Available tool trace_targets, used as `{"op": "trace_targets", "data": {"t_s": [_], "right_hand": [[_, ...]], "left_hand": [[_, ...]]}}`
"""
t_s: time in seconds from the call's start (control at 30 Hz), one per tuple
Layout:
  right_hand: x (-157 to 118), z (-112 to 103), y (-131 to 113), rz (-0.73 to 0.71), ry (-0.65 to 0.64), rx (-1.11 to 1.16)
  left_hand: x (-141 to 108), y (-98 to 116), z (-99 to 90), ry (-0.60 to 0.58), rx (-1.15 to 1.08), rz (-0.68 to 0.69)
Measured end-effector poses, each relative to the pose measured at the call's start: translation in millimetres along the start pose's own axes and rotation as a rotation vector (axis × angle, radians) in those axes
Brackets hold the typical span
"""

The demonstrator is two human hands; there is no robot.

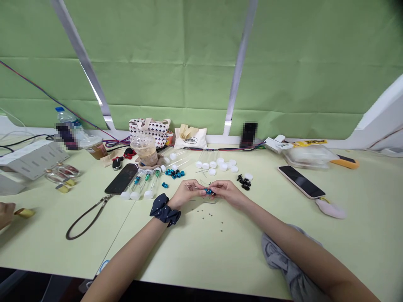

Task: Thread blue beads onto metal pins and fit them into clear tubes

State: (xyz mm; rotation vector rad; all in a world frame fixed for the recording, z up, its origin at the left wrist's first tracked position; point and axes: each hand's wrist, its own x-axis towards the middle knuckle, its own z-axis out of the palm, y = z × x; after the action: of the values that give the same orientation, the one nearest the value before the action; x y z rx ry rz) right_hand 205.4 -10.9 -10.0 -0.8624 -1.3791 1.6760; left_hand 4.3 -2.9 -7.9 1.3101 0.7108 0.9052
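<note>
My left hand (189, 192) and my right hand (227, 193) meet over the middle of the table, fingertips pinched on a small shiny blue part (208, 191). Its exact kind is too small to make out. A thin metal piece shows by the left fingers, partly hidden. Beyond my left hand lies a cluster of similar blue parts (175, 173), with a few more blue parts (165, 185) nearer. Right of my right hand sits a pile of black parts (244, 182). Several tiny grey bits (210, 215) are scattered below my hands.
Clear tubes with white caps (135, 195) lie left, beside a dark phone (122, 179) with a strap. Loose white caps (223, 167) and a drink cup (146, 153) stand behind. Another phone (301, 182) lies right. Another person's hand (6, 214) is at the far left.
</note>
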Motion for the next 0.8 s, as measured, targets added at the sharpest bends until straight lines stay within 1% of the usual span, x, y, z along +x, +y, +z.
{"op": "trace_targets", "data": {"t_s": [0.1, 0.27, 0.43, 0.63, 0.8], "right_hand": [[0.7, -0.1, 0.8, -0.006, 0.015, 0.015], [1.0, -0.9, 2.7, -0.008, -0.002, 0.009], [1.6, -0.2, 3.0, -0.003, 0.047, -0.01], [0.6, 0.7, -0.3, -0.028, -0.014, 0.007], [0.3, 0.9, -0.1, -0.007, 0.02, 0.02]], "left_hand": [[-0.4, 0.1, 0.8, -0.025, -0.028, -0.006], [-0.4, 0.3, 0.3, 0.013, -0.004, 0.012], [-1.5, 1.7, 2.9, -0.02, -0.023, -0.009], [-0.8, 2.3, 1.4, 0.004, 0.003, 0.003], [-1.0, 2.9, 3.0, -0.039, -0.033, -0.018]]}}
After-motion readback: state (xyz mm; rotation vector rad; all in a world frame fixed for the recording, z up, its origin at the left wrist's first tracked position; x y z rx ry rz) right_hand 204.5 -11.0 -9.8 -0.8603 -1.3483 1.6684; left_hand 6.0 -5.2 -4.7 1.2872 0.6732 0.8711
